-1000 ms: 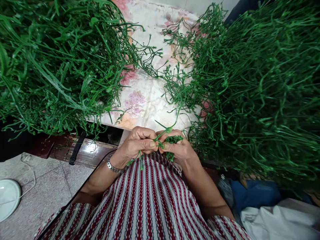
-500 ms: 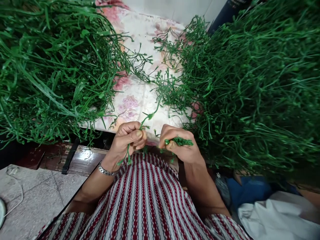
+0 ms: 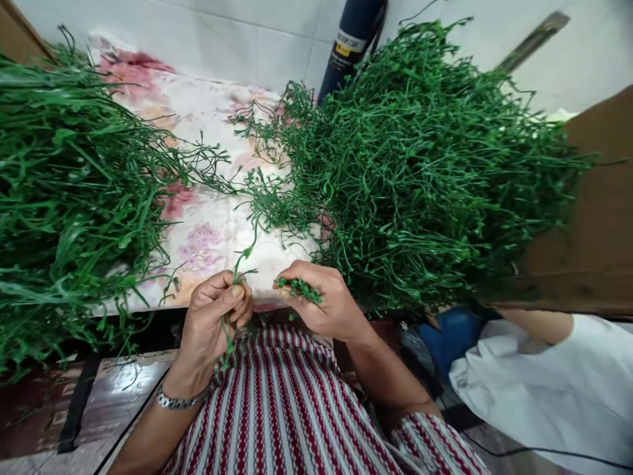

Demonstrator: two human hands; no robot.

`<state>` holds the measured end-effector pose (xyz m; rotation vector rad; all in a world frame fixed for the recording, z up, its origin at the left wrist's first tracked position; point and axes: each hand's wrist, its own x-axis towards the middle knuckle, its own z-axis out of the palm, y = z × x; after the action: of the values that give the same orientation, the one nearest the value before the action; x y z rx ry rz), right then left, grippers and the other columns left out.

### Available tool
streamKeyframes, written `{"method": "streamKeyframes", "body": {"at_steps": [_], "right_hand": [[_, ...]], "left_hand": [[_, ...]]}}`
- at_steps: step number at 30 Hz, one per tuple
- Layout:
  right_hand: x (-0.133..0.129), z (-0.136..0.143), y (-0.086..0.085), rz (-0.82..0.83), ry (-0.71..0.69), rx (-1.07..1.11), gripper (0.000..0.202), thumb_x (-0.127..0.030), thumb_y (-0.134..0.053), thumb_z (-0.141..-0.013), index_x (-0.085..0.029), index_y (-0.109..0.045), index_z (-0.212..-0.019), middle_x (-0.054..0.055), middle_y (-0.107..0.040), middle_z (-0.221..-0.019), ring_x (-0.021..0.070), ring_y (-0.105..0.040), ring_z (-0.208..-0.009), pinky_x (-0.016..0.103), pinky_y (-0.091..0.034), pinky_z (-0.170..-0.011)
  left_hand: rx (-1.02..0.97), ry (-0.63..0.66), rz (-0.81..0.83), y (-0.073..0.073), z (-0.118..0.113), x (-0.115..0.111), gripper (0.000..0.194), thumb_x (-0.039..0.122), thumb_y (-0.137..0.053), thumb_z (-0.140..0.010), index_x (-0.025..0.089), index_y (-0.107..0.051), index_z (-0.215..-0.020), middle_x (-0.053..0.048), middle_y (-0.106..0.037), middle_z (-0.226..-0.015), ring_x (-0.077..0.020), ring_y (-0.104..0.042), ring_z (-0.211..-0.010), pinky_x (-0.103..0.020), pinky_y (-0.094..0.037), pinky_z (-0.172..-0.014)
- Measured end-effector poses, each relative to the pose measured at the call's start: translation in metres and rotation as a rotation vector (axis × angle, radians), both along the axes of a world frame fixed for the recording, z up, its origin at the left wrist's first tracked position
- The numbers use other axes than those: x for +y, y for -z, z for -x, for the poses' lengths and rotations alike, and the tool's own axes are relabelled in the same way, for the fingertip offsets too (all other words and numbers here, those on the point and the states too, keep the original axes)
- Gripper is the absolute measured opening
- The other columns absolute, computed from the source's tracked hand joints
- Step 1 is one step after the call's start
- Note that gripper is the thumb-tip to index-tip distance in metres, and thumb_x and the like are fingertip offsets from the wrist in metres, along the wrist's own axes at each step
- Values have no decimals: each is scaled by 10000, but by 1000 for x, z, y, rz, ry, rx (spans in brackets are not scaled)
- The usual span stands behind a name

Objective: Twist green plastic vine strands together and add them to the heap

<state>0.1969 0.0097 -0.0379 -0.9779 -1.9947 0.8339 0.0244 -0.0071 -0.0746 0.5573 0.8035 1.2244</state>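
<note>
Between thumb and fingers my left hand (image 3: 217, 313) pinches a thin green plant stem (image 3: 246, 253), whose upper end reaches over the table edge and whose lower tips hang below the palm. Close by on the right, my right hand (image 3: 321, 300) is closed around a small bunch of green sprigs (image 3: 299, 289). The two hands are apart, just in front of the table. A tall heap of thin green stems with small buds (image 3: 395, 171) stands to the right. Another heap of longer, leafier stems (image 3: 74, 185) lies at the left.
A floral cloth (image 3: 208, 224) covers the table between the heaps. Behind them stands a dark blue bottle (image 3: 346, 49) against the tiled wall (image 3: 247, 39). At the right are a cardboard box (image 3: 588, 224) and another person's white garment (image 3: 544, 382).
The view has turned to the right, so the bottle, cardboard and wall show more. My hands keep their holds on the stem and the bunch.
</note>
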Motion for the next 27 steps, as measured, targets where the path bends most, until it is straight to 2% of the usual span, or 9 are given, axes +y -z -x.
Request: {"method": "streamKeyframes", "body": {"at_steps": [2,4,7,9,14,20,23,27], "right_hand": [[2,1,7,-84,18,-69,108,-249,-527,-837,-153,-556,-880,39,-597,-760,127,-556,-691,242,-444,-631],[4,5,20,-150,43,-109,120,-241,-534,-832,-154,-533,-914,43,-579,-785,135,-545,-717,247,-443,-643],[6,13,36,-190,25,-151,131,-254,-529,-839,-156,-507,-924,49,-556,-808,145,-536,-757,253,-443,-663],[8,16,41,-179,-24,-158,129,-265,-528,-842,-158,-502,-909,50,-550,-810,149,-534,-775,258,-444,-676],[14,19,40,-48,-106,-53,62,-212,-509,-843,-164,-533,-875,28,-558,-781,129,-538,-742,246,-432,-673],[18,23,39,211,-144,112,129,-241,-496,-862,-156,-549,-781,-3,-555,-705,96,-524,-651,218,-411,-626],[17,25,41,166,-83,63,106,-224,-505,-851,-162,-542,-774,-4,-543,-702,102,-515,-655,221,-401,-625],[16,27,44,29,-12,-3,54,-193,-510,-832,-167,-526,-788,3,-524,-705,115,-505,-664,230,-396,-627]], "left_hand": [[31,-15,-25,-6,-7,1,110,217,-665,-698,139,-589,-711,47,-466,-509,-29,-373,-398,-163,-311,-399],[61,9,24,-9,-14,3,155,212,-704,-655,145,-585,-728,46,-503,-536,-28,-400,-408,-149,-314,-398],[106,-32,98,-6,-19,6,192,215,-719,-626,147,-549,-684,50,-518,-533,-33,-424,-402,-142,-308,-384],[137,-70,122,-2,-18,8,199,214,-714,-618,144,-530,-648,58,-493,-512,-31,-410,-388,-144,-297,-373],[218,-91,108,5,-8,9,176,185,-672,-600,140,-502,-583,62,-457,-494,-23,-357,-378,-156,-275,-369],[212,40,53,4,8,12,120,151,-626,-588,136,-507,-587,54,-456,-526,-15,-321,-373,-154,-234,-359],[200,65,42,7,9,11,135,204,-636,-644,143,-515,-645,61,-425,-504,-25,-320,-387,-157,-232,-378],[271,5,-31,14,4,8,232,296,-671,-685,148,-497,-645,69,-370,-493,-35,-309,-415,-165,-234,-399]]}}
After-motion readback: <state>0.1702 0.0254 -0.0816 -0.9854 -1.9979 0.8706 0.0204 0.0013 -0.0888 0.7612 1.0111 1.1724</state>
